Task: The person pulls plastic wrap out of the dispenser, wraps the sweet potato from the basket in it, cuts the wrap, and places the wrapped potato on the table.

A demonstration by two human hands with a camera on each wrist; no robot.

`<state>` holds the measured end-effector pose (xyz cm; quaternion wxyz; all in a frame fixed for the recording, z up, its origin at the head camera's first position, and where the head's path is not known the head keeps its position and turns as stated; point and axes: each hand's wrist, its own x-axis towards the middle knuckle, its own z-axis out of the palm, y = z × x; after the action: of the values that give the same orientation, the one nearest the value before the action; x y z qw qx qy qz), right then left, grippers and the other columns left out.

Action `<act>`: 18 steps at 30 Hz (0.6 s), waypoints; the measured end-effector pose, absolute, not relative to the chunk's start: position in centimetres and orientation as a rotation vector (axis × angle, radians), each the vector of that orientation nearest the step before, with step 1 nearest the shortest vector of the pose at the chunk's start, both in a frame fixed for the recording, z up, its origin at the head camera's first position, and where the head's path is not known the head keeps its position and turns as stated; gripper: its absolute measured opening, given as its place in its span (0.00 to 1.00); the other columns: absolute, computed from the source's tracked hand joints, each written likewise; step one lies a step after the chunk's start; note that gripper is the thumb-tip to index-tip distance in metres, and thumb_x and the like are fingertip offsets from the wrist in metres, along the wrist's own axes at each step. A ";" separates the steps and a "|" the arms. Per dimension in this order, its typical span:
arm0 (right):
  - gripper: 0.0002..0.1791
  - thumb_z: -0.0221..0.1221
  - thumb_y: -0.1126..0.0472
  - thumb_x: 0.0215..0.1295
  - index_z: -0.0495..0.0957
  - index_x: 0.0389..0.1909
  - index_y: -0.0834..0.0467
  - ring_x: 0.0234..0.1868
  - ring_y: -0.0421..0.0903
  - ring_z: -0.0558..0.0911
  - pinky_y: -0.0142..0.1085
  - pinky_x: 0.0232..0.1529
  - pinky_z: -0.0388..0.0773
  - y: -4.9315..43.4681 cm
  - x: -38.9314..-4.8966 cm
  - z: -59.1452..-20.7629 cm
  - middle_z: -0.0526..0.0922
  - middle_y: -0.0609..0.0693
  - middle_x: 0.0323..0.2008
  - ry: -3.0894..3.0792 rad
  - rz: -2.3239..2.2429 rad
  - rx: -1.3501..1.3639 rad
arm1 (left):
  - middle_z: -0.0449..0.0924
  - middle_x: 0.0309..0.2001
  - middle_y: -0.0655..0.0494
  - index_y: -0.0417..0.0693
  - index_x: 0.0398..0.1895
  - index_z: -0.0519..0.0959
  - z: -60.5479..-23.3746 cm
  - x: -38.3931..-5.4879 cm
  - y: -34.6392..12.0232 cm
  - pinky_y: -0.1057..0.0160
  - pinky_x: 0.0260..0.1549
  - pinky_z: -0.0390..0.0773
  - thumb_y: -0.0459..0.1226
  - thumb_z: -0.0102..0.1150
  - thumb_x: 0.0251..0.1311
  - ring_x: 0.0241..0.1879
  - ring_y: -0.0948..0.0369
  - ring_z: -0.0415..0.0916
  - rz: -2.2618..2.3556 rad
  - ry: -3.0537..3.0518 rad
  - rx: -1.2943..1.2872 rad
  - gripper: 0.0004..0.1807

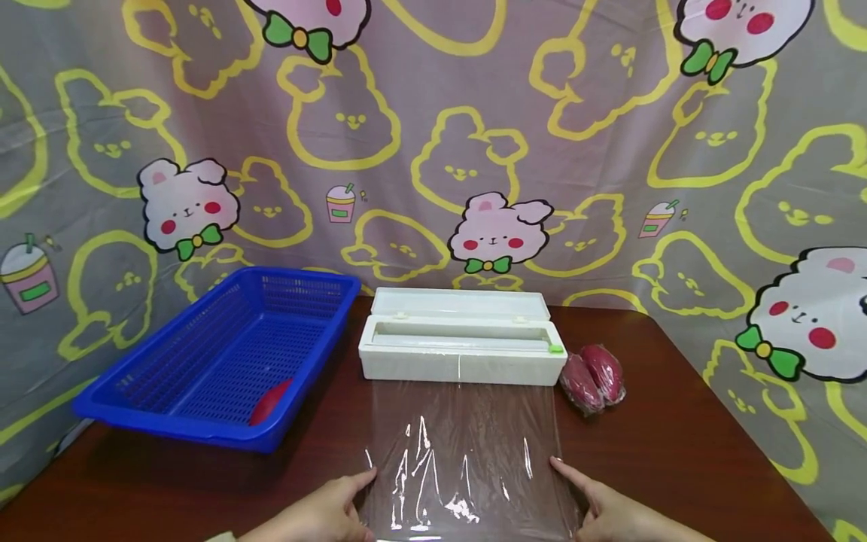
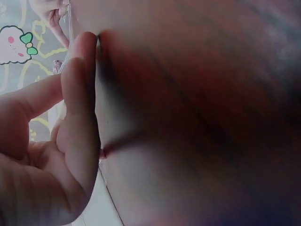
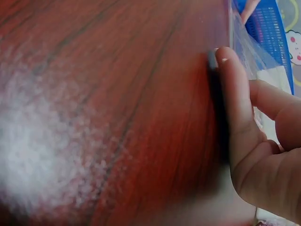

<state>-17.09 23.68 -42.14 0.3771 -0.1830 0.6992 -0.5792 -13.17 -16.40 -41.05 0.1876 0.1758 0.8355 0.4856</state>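
A sheet of clear plastic wrap (image 1: 467, 459) stretches from the white wrap dispenser (image 1: 463, 366) toward me over the dark table. My left hand (image 1: 321, 512) grips its left edge close to the bottom of the head view, forefinger pointing forward. At the opposite edge my right hand (image 1: 612, 516) holds the wrap in a similar way. In the wrist views, thumb and fingers come together at the wrap's near edge, partly hiding the grip. The dispenser's lid (image 1: 460, 303) is raised, with a roll (image 1: 460, 342) inside and a green slider (image 1: 556, 348) at its right end.
Left of the dispenser stands a blue basket (image 1: 169, 427) holding a red, smooth object (image 1: 271, 401), partly hidden by the rim. Two red oval items (image 1: 592, 376) in clear wrap lie right of the dispenser. A patterned curtain (image 1: 420, 150) hangs behind the brown table (image 1: 677, 421).
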 end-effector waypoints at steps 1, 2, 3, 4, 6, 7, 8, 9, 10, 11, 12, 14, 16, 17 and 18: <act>0.52 0.60 0.73 0.49 0.30 0.64 0.68 0.18 0.38 0.73 0.26 0.20 0.70 23.7 -17.2 -42.2 0.70 0.49 0.23 1.808 -1.474 -0.463 | 0.72 0.14 0.58 0.22 0.59 0.55 -41.0 -13.2 -16.4 0.70 0.12 0.67 0.26 0.64 0.38 0.14 0.66 0.68 1.362 2.358 0.492 0.42; 0.53 0.62 0.73 0.48 0.31 0.64 0.68 0.22 0.41 0.75 0.28 0.22 0.72 23.6 -17.2 -42.3 0.70 0.54 0.29 1.835 -1.465 -0.456 | 0.72 0.14 0.58 0.23 0.59 0.55 -41.1 -13.2 -16.3 0.69 0.13 0.67 0.26 0.65 0.38 0.15 0.65 0.69 1.361 2.361 0.486 0.42; 0.53 0.63 0.72 0.48 0.32 0.65 0.68 0.28 0.44 0.76 0.30 0.24 0.74 23.6 -17.3 -42.3 0.69 0.60 0.36 1.864 -1.451 -0.464 | 0.72 0.15 0.57 0.24 0.59 0.55 -41.1 -13.2 -16.3 0.69 0.13 0.68 0.26 0.65 0.38 0.15 0.65 0.69 1.363 2.368 0.486 0.42; 0.54 0.63 0.72 0.47 0.33 0.65 0.68 0.32 0.48 0.76 0.32 0.26 0.75 23.6 -17.3 -42.4 0.64 0.65 0.43 1.887 -1.438 -0.465 | 0.72 0.15 0.57 0.25 0.59 0.55 -41.1 -13.2 -16.3 0.68 0.14 0.68 0.27 0.66 0.38 0.16 0.65 0.69 1.368 2.371 0.484 0.42; 0.54 0.65 0.72 0.46 0.36 0.66 0.66 0.41 0.55 0.71 0.36 0.29 0.76 23.6 -17.4 -42.4 0.53 0.70 0.50 1.955 -1.406 -0.475 | 0.72 0.16 0.56 0.27 0.59 0.56 -41.2 -13.1 -16.4 0.68 0.15 0.68 0.28 0.67 0.38 0.16 0.64 0.70 1.374 2.378 0.478 0.43; 0.54 0.65 0.72 0.45 0.37 0.66 0.66 0.44 0.57 0.69 0.37 0.30 0.76 23.7 -17.3 -42.5 0.49 0.72 0.51 1.985 -1.390 -0.488 | 0.72 0.16 0.56 0.27 0.59 0.55 -41.2 -13.1 -16.4 0.67 0.15 0.69 0.29 0.67 0.38 0.17 0.63 0.70 1.378 2.379 0.478 0.43; 0.54 0.66 0.71 0.45 0.38 0.66 0.66 0.46 0.58 0.66 0.37 0.31 0.76 23.7 -17.3 -42.5 0.48 0.73 0.52 2.006 -1.378 -0.497 | 0.71 0.16 0.56 0.28 0.59 0.55 -41.3 -13.1 -16.4 0.67 0.16 0.69 0.30 0.67 0.39 0.17 0.63 0.70 1.381 2.377 0.472 0.43; 0.54 0.66 0.71 0.45 0.38 0.66 0.65 0.46 0.58 0.67 0.37 0.30 0.76 23.8 -17.3 -42.6 0.47 0.73 0.51 2.007 -1.378 -0.507 | 0.71 0.17 0.56 0.27 0.59 0.55 -41.3 -13.1 -16.5 0.67 0.16 0.69 0.30 0.67 0.40 0.17 0.63 0.69 1.385 2.376 0.478 0.43; 0.54 0.65 0.72 0.45 0.38 0.67 0.65 0.45 0.57 0.68 0.36 0.29 0.76 23.8 -17.3 -42.6 0.47 0.73 0.51 2.001 -1.383 -0.509 | 0.71 0.17 0.56 0.28 0.59 0.55 -41.3 -13.1 -16.6 0.67 0.17 0.69 0.31 0.67 0.41 0.18 0.64 0.69 1.372 2.380 0.482 0.42; 0.54 0.66 0.71 0.45 0.38 0.67 0.65 0.42 0.55 0.70 0.35 0.28 0.76 23.9 -17.3 -42.7 0.47 0.73 0.51 2.001 -1.386 -0.524 | 0.71 0.17 0.56 0.27 0.59 0.54 -41.3 -13.0 -16.6 0.67 0.17 0.69 0.32 0.66 0.42 0.18 0.64 0.69 1.359 2.382 0.497 0.42; 0.54 0.65 0.71 0.45 0.37 0.66 0.65 0.39 0.53 0.73 0.34 0.26 0.75 23.9 -17.3 -42.7 0.47 0.73 0.51 1.989 -1.397 -0.537 | 0.71 0.17 0.56 0.26 0.58 0.54 -41.4 -13.0 -16.7 0.67 0.17 0.69 0.32 0.66 0.44 0.18 0.65 0.69 1.345 2.385 0.522 0.41; 0.54 0.65 0.71 0.46 0.36 0.66 0.65 0.33 0.50 0.76 0.32 0.24 0.75 24.0 -17.3 -42.8 0.46 0.74 0.51 1.958 -1.418 -0.544 | 0.71 0.18 0.57 0.25 0.58 0.54 -41.3 -12.9 -16.9 0.67 0.19 0.70 0.32 0.65 0.46 0.19 0.66 0.69 1.314 2.390 0.558 0.40; 0.54 0.65 0.70 0.46 0.36 0.66 0.65 0.31 0.50 0.77 0.32 0.25 0.75 24.0 -17.4 -42.8 0.45 0.75 0.51 1.934 -1.430 -0.543 | 0.71 0.18 0.59 0.25 0.58 0.53 -41.1 -12.8 -17.1 0.67 0.19 0.70 0.34 0.65 0.46 0.18 0.67 0.69 1.275 2.408 0.582 0.41; 0.54 0.65 0.69 0.47 0.35 0.66 0.65 0.33 0.51 0.76 0.33 0.25 0.75 24.0 -17.3 -42.8 0.44 0.75 0.52 1.936 -1.425 -0.547 | 0.71 0.17 0.58 0.25 0.59 0.52 -40.9 -12.7 -17.2 0.66 0.18 0.70 0.34 0.66 0.46 0.18 0.67 0.69 1.287 2.402 0.581 0.42; 0.54 0.65 0.69 0.47 0.35 0.67 0.65 0.37 0.54 0.75 0.34 0.27 0.76 24.0 -17.4 -42.8 0.44 0.74 0.52 1.937 -1.420 -0.537 | 0.71 0.17 0.59 0.26 0.59 0.53 -40.7 -12.7 -17.3 0.66 0.17 0.70 0.35 0.66 0.46 0.17 0.67 0.69 1.295 2.406 0.582 0.42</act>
<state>-17.35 23.98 -42.78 0.3339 -0.2056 0.7419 -0.5439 -12.72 -17.32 -40.70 0.1733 0.2051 0.8483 0.4565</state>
